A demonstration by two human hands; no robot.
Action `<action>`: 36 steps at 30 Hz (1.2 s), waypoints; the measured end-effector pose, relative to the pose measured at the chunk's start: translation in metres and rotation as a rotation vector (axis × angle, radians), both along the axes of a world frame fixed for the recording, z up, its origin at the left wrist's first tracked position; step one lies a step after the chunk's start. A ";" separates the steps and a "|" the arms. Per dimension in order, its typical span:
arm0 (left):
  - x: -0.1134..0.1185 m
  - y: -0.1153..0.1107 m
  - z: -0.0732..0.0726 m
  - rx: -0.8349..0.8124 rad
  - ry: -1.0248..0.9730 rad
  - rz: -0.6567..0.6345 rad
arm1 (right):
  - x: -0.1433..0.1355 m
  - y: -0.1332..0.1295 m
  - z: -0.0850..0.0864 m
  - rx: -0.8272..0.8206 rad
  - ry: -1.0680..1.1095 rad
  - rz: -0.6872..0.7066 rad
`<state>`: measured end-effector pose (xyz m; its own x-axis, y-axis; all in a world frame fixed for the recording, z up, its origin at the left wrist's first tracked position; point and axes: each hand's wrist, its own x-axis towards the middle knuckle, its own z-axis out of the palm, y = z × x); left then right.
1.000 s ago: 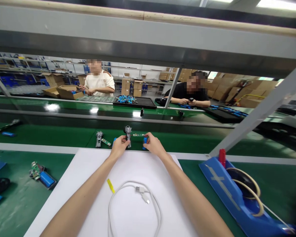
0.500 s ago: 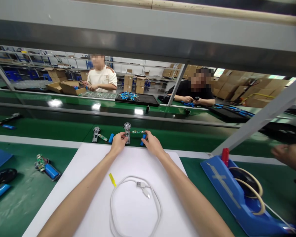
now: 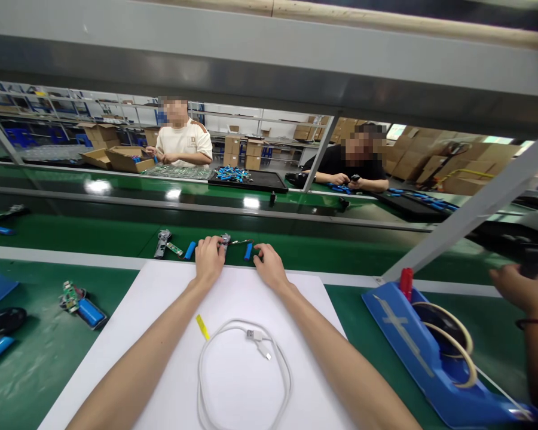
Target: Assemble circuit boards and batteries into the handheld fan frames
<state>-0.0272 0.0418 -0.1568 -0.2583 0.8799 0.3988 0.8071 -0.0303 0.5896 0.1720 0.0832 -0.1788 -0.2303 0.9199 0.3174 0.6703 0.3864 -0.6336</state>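
My left hand [image 3: 210, 260] has its fingers closed on a grey plastic housing with a round top [image 3: 225, 240] on the green belt; the hand hides part of it. A thin circuit board [image 3: 241, 242] reaches out to the right of the housing. My right hand [image 3: 270, 266] is empty, its thumb and fingers apart, just right of a blue battery cell [image 3: 248, 251]. Left of my left hand lie a second grey housing [image 3: 162, 243], a green circuit board [image 3: 174, 249] and another blue battery cell [image 3: 189, 250].
A coiled white USB cable [image 3: 255, 335] lies on the white board [image 3: 161, 358] under my forearms. On the right stands a blue tape dispenser [image 3: 399, 340], with a co-worker's hand [image 3: 520, 289] beyond it. An opened battery assembly [image 3: 83, 306] sits left. Two people work across the line.
The right hand has let go of the battery cell and circuit board and drawn slightly back. The left hand's housing has tilted lower. The belt parts have shifted left in view.
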 end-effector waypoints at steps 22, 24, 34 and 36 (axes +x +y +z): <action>0.043 -0.020 -0.017 -0.035 0.270 -0.428 | -0.001 -0.009 0.005 0.000 -0.102 -0.050; 0.044 -0.020 -0.017 -0.027 0.277 -0.439 | -0.002 -0.012 0.006 0.020 -0.138 -0.017; 0.044 -0.020 -0.017 -0.020 0.259 -0.443 | -0.002 -0.016 0.003 0.053 -0.146 0.060; 0.044 -0.021 -0.015 -0.019 0.259 -0.443 | -0.004 -0.014 0.007 0.050 -0.110 0.051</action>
<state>0.0170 0.0209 -0.1722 0.2466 0.8903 0.3828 0.8390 -0.3939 0.3755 0.1680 0.0694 -0.1721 -0.3124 0.8897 0.3330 0.7133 0.4512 -0.5363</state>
